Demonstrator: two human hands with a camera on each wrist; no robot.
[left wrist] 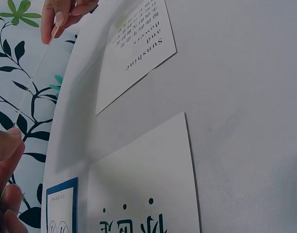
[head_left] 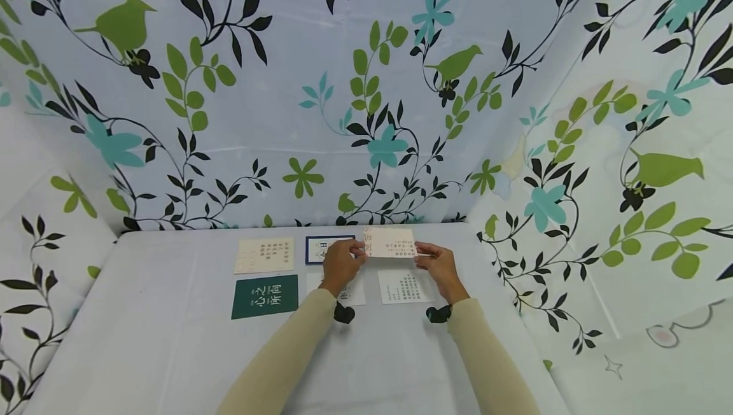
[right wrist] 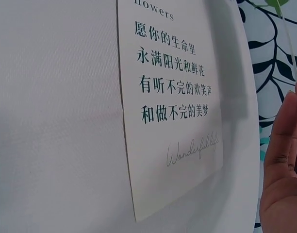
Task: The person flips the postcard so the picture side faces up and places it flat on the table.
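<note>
A cream card point(head_left: 391, 242) with small reddish print is held up off the table between both hands. The left hand point(head_left: 342, 266) pinches its left edge; the right hand point(head_left: 439, 270) pinches its right edge. In the left wrist view the card point(left wrist: 36, 77) shows only as a thin, edge-on line between the fingertips. Below the right hand lies a white card point(head_left: 403, 286) with dark text, which fills much of the right wrist view. Beneath the left hand is another white card point(left wrist: 143, 179), partly covered in the head view. A blue-bordered card point(head_left: 317, 248) lies just behind that hand.
To the left, a cream card point(head_left: 265, 255) lies above a dark green card point(head_left: 265, 296) with white characters. All rest on a white-covered table point(head_left: 143, 313). A patterned cloth point(head_left: 275, 116) with leaves and birds hangs behind and at the sides.
</note>
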